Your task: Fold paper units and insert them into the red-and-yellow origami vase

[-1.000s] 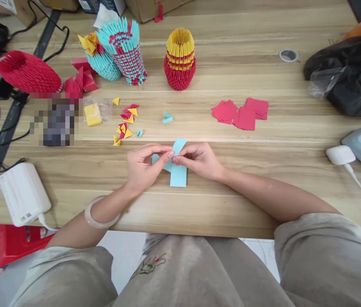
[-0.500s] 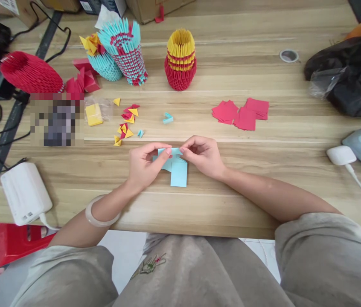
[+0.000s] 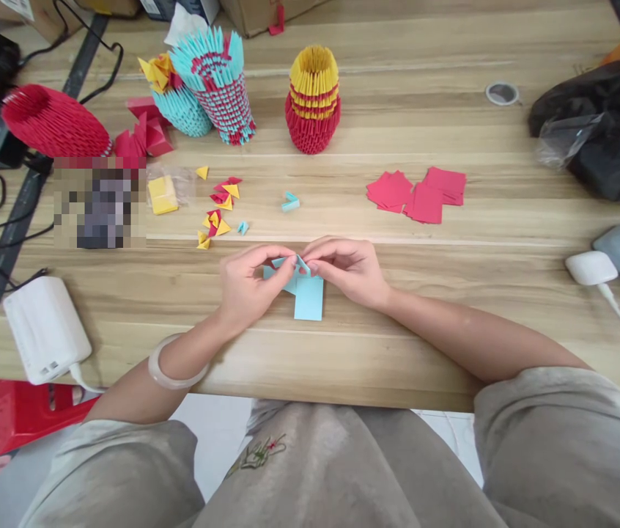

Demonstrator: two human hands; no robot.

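My left hand (image 3: 245, 284) and my right hand (image 3: 346, 269) meet over the wooden table (image 3: 376, 345), both pinching a small light blue paper piece (image 3: 294, 265) folded into a pointed shape. Under them lies a small stack of light blue paper rectangles (image 3: 308, 299). My left wrist wears a pale bangle (image 3: 165, 369).
Further back lie a folded blue unit (image 3: 289, 202), red and yellow folded units (image 3: 218, 209), yellow papers (image 3: 162, 195) and red paper squares (image 3: 418, 195). Paper vases (image 3: 311, 99) (image 3: 216, 84) stand behind. A white charger (image 3: 45, 330) sits left, a black bag (image 3: 607, 125) right.
The long blue strip that stuck up between my fingers has been folded down into a short pointed piece. My hands stayed in place.
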